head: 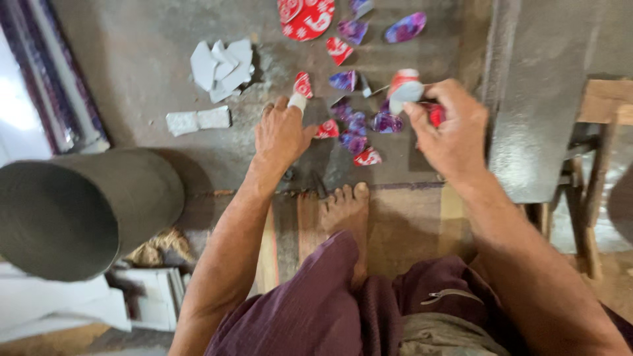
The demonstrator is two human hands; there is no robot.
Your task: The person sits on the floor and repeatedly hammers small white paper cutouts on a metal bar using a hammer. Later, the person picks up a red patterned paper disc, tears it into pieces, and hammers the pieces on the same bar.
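Grey concrete floor (pixel 151 72) fills our view, and we have both hands down over a scatter of cut foil scraps (pixel 359 122), red and purple, lying just ahead of our bare foot (pixel 346 204).

Our left hand (pixel 280 135) rests knuckles up on the floor, fingers curled loosely, and it seems to pinch or press one small red scrap (pixel 302 86) at its fingertips; the bandaged finger hides the contact, so we cannot say for sure that it grips. A ring shows on one finger.

Our right hand (pixel 452 128) hovers just beside the scatter, closed round a small red-and-white piece (pixel 403 89) held between thumb and forefinger, with another bit of red showing inside the palm.

Further out on the floor lies a large red disc (pixel 310 20) with white print, and near it more purple pieces (pixel 405 28). To the left of the scraps sits a heap of white shards (pixel 221 66), with two flat white bits just below it.

Over on our left a big grey cylinder (pixel 72 211) lies on its side, well apart from the hands. On our right a dark metal slab (pixel 534 99) stands close to the right hand, with a wooden bench (pixel 603 105) beyond it. Maroon cloth (pixel 316 303) covers our lap at the bottom.
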